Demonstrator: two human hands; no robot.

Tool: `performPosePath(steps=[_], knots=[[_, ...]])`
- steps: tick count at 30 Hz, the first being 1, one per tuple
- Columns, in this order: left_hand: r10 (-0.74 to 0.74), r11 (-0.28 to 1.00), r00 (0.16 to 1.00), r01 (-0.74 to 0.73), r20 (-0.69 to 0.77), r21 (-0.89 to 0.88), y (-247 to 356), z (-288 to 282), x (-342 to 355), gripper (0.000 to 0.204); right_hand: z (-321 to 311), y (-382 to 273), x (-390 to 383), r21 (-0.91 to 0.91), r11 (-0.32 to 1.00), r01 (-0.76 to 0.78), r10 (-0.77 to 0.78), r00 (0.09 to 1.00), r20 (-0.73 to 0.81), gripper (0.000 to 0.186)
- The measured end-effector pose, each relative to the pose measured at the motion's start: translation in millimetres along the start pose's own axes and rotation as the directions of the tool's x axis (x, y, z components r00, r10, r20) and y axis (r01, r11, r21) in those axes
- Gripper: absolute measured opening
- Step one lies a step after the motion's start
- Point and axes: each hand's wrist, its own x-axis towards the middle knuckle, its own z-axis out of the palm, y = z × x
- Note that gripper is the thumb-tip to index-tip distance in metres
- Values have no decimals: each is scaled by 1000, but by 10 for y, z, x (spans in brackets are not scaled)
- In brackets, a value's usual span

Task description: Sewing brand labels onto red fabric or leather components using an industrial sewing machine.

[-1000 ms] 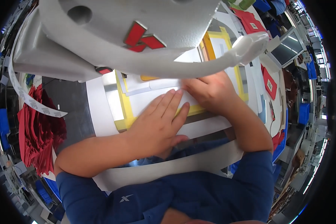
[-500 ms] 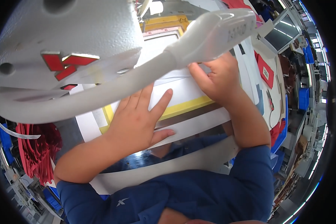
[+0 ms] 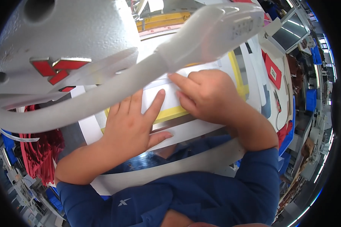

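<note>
A white sheet [image 3: 169, 99] lies flat, bordered by yellow strips [image 3: 174, 112] along its near and right sides. My left hand [image 3: 129, 125] rests palm down on its left part, fingers spread; some fingertips are hidden behind the lamp's neck. To the right, my right hand [image 3: 212, 96] is over the sheet with its index finger stretched out and the thumb apart from it. Its other fingers curl in, and I see nothing held. The index fingertip touches or nearly touches the sheet, close to a thin line across it.
A grey machine head [image 3: 91, 32] with a red emblem fills the upper left. Its pale bendy lamp [image 3: 212, 36] arches over the work. Dark red pieces [image 3: 43, 153] hang at the left. On the right are a red piece [image 3: 272, 72], small snips [image 3: 277, 101] and a screen [image 3: 290, 31].
My right hand has come left and toward me, out from beneath the lamp head, and its index finger has straightened. My left hand stays spread on the sheet.
</note>
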Motion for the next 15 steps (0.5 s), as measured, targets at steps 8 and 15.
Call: performPosePath(steps=[8,15], knots=[[54,999,996,-54,-70,-6,-4,22,31,97,38,-85,-32,-114,993,-31,52,981,185,45],[30,999,998,-28,-55,37,4,13,43,97,9,-131,-44,-146,989,-33,62,977,203,47]])
